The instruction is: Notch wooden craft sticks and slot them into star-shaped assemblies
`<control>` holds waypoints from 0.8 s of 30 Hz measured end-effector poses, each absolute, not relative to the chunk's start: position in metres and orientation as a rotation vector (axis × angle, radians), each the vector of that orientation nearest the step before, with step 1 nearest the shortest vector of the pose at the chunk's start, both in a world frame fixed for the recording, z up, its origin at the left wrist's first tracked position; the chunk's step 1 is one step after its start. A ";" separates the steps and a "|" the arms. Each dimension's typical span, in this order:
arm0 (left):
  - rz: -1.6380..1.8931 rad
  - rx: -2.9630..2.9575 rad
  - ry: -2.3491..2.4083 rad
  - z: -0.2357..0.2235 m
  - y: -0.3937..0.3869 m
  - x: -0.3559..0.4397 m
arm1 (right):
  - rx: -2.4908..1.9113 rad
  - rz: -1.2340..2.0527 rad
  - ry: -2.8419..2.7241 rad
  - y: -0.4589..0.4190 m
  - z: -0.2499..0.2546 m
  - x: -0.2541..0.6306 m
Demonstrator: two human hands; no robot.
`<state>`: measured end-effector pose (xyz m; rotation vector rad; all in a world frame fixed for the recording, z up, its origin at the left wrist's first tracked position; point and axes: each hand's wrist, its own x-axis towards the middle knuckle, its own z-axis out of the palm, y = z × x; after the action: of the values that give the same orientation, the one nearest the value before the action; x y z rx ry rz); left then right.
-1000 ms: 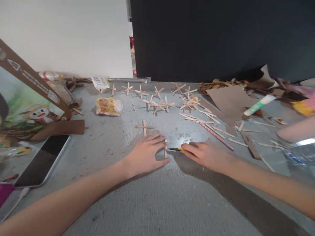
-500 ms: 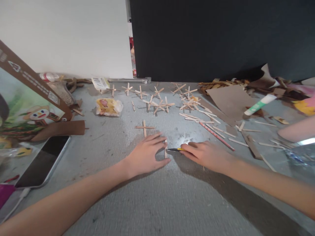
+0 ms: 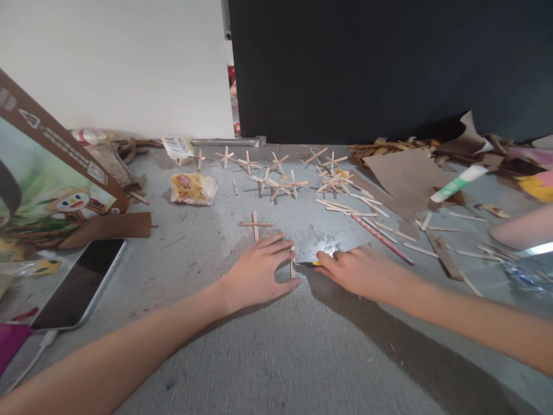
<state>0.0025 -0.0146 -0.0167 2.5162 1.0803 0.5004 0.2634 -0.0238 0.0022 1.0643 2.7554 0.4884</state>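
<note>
My left hand (image 3: 262, 268) is pressed to the grey surface, fingertips at the top of a short wooden craft stick (image 3: 292, 268) and thumb at its lower end, pinning it upright in view. My right hand (image 3: 354, 268) is closed around a yellow craft knife (image 3: 317, 264), most of whose handle is hidden in the fist. The knife's dark blade points left, its tip at the stick's right edge. Just beyond my left fingers lies a cross of two wooden sticks (image 3: 254, 223).
Several crossed-stick stars (image 3: 280, 185) stand farther back, with loose sticks (image 3: 337, 206) and a red striped pencil (image 3: 382, 239) to the right. A glue stick (image 3: 458, 184), another person's arm (image 3: 525, 226), a snack packet (image 3: 192, 189), a phone (image 3: 80, 285) and a printed box (image 3: 73, 190) surround the area.
The knife and my right hand have shifted very slightly against the stick. My left hand keeps the stick in the same place; the whole view has moved a little.
</note>
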 end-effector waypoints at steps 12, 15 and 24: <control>0.503 2.534 1.065 -0.015 -0.014 0.004 | 1.200 0.300 2.728 -0.021 0.005 0.259; 0.487 2.529 1.063 -0.014 -0.013 0.004 | 1.159 0.302 2.734 -0.018 0.010 0.258; 0.453 2.562 1.014 -0.011 -0.009 0.003 | 1.018 0.398 2.718 -0.012 0.035 0.246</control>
<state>0.0028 -0.0089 -0.0111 2.5623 1.0139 0.4527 0.2464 -0.0122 0.0346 1.0181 2.7176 0.3980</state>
